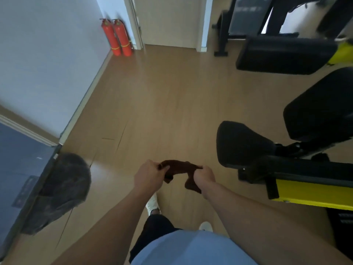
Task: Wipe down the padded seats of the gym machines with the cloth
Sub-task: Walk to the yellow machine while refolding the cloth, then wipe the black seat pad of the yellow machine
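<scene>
Cloth held between both hands above the floor.
The brown cloth (178,169) is pinched at one end by the left hand (148,175) and at the other by the right hand (203,175); the black padded seat (242,144) is located just beside the right hand.

A light wood-plank floor (152,104) carries everything. Two red fire extinguishers (117,38) stand side by side on it against the far wall, beside a door frame. A black machine stand (221,51) rests on it at the upper right. A white shoe (152,204) stands on it near the bottom.
</scene>
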The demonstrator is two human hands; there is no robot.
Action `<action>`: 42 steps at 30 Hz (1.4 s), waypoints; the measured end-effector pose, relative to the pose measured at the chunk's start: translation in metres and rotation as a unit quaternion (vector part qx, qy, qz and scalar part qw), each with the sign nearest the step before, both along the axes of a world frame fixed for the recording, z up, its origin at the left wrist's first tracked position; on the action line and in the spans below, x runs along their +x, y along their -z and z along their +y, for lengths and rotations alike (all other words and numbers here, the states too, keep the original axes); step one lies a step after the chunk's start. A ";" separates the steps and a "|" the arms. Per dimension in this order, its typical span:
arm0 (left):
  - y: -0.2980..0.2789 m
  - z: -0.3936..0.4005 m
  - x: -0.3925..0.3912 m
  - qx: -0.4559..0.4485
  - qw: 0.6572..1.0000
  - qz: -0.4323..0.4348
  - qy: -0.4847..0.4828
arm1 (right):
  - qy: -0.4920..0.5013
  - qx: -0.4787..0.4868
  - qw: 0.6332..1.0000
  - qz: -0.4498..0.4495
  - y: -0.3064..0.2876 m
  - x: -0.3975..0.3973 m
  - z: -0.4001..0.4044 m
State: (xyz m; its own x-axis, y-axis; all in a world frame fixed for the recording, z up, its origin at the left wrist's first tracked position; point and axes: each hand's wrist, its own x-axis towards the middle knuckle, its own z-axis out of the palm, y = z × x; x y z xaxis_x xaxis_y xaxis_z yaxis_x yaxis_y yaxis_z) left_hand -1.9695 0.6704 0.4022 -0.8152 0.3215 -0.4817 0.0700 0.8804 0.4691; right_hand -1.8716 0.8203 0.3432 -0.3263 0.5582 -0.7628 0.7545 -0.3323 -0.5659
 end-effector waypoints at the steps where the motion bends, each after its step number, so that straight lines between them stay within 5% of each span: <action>1: 0.004 0.008 -0.016 -0.010 1.000 0.007 0.018 | 0.015 0.003 1.000 -0.003 0.003 -0.007 0.007; 6: 0.032 0.056 -0.097 -0.065 0.974 -0.046 0.211 | 0.092 0.059 0.993 -0.037 0.019 -0.036 0.037; 11: 0.041 0.112 -0.158 -0.024 0.939 -0.033 0.340 | 0.188 0.023 0.981 -0.050 0.023 -0.060 0.047; 20: 0.040 0.210 -0.185 0.068 0.891 0.016 0.448 | 0.393 0.034 0.919 0.023 0.046 -0.081 0.065; 30: 0.040 0.300 -0.230 0.003 0.791 0.057 0.610 | 0.407 0.038 0.912 -0.019 0.068 -0.100 0.137; 33: 0.046 0.318 -0.242 0.006 0.794 0.054 0.606 | 0.354 0.029 0.935 -0.027 0.068 -0.103 0.156; 38: 0.062 0.355 -0.244 0.024 0.821 0.023 0.569 | 0.390 0.019 0.920 -0.035 0.055 -0.125 0.163; 42: 0.075 0.398 -0.244 -0.005 0.795 -0.011 0.606 | 0.418 -0.047 0.906 -0.048 0.059 -0.143 0.160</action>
State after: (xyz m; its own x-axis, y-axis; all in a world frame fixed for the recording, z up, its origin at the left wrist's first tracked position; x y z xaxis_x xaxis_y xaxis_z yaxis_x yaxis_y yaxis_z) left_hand -2.2132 1.0688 0.3268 0.1000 0.8611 -0.4985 0.8623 0.1751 0.4753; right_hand -2.0148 0.9807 0.2840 0.2515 0.5102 -0.8225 0.2603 -0.8541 -0.4502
